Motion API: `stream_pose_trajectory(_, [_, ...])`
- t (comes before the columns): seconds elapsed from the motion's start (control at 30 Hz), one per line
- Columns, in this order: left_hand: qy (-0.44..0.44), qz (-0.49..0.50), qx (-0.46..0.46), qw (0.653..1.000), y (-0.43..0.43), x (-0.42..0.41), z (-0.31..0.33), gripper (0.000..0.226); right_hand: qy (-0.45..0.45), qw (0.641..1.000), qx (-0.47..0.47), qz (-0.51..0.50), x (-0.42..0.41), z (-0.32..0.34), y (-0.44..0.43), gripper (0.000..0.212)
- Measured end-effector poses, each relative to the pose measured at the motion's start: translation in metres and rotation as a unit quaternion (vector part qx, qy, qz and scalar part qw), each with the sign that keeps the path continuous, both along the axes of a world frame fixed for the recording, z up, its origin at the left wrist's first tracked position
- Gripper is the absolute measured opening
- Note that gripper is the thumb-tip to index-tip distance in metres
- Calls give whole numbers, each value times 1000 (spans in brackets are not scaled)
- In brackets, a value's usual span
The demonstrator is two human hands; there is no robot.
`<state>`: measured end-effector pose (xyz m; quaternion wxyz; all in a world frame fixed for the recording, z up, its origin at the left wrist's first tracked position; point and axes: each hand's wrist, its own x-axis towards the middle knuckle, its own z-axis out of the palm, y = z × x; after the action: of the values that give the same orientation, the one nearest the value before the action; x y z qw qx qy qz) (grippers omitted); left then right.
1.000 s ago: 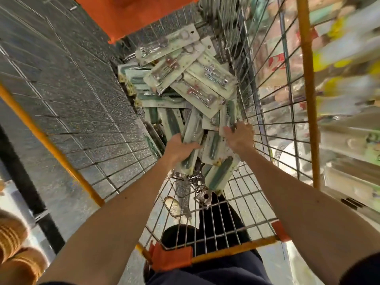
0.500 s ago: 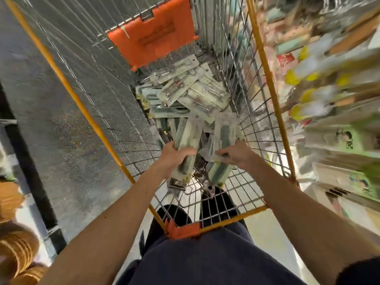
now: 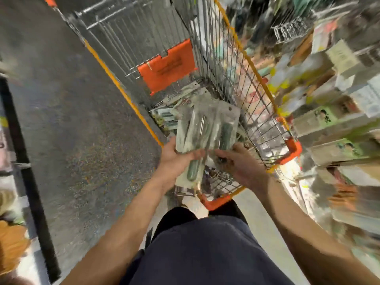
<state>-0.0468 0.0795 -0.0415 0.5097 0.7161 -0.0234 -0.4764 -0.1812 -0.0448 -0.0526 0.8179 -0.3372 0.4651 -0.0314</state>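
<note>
Two blister packs (image 3: 193, 130) over wire cart (image 3: 243, 58), left hand (image 3: 174, 158) grip round one, right hand (image 3: 240, 162) grip round other

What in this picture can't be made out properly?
Head view: the print on the held packs, smeared by motion blur.
Head view: the goods on the shelves, blurred.
Head view: other packs in the cart, mostly hidden behind the held packs.
</note>
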Motion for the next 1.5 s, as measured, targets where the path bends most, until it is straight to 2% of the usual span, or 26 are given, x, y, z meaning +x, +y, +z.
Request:
stream_pose_trajectory(0.1, [-22, 6, -45, 999, 37, -4, 29, 47, -71, 997, -15, -23, -4, 32, 44, 13])
stream_pose_trajectory(0.17, [-39, -16, -75, 996, 62, -6, 48, 54, -117, 992, -25, -28, -10, 48, 69, 18])
stream_pose_trajectory(0.3, [-88, -77, -131, 984, 102, -17, 85, 53, -139, 987, -10, -81, -28, 87, 113, 39])
stream_pose_trajectory(0.43, [-120, -154, -182, 964, 117, -34, 113, 45, -166, 976, -90, -105, -58, 116, 140, 38])
stream_pose_trajectory(0.57, [-161, -222, -204, 940, 110, -64, 136, 58, -184, 958, -161, -151, -100, 143, 155, 42])
stream_pose_trajectory(0.67, [-176, -273, -227, 918, 104, -97, 150, 42, -192, 943, -194, -191, -137, 160, 165, 39])
stream_pose_trajectory(0.73, [-181, -305, -235, 905, 101, -123, 159, 46, -189, 933, -206, -225, -162, 167, 171, 36])
stream_pose_trajectory(0.8, [-165, -344, -238, 893, 99, -152, 167, 54, -179, 924, -217, -260, -189, 174, 178, 64])
stream_pose_trajectory(0.83, [-148, -359, -238, 890, 98, -169, 171, 48, -169, 921, -219, -275, -203, 178, 183, 74])
stream_pose_trajectory(0.87, [-139, -374, -241, 885, 97, -185, 174, 42, -162, 916, -222, -293, -219, 183, 188, 74])
stream_pose_trajectory(0.97, [-134, -421, -263, 858, 97, -241, 184, 38, -148, 898, -237, -340, -274, 200, 204, 48])
stream_pose_trajectory(1.13, [-143, -426, -305, 839, 103, -341, 206, 52, -118, 872, -294, -372, -375, 236, 230, 20])
stream_pose_trajectory(1.33, [-152, -421, -351, 823, 94, -446, 241, 59, -86, 842, -382, -372, -478, 284, 239, 16])
stream_pose_trajectory(1.5, [-165, -415, -375, 812, 77, -495, 282, 73, -86, 829, -403, -377, -523, 326, 222, 27])
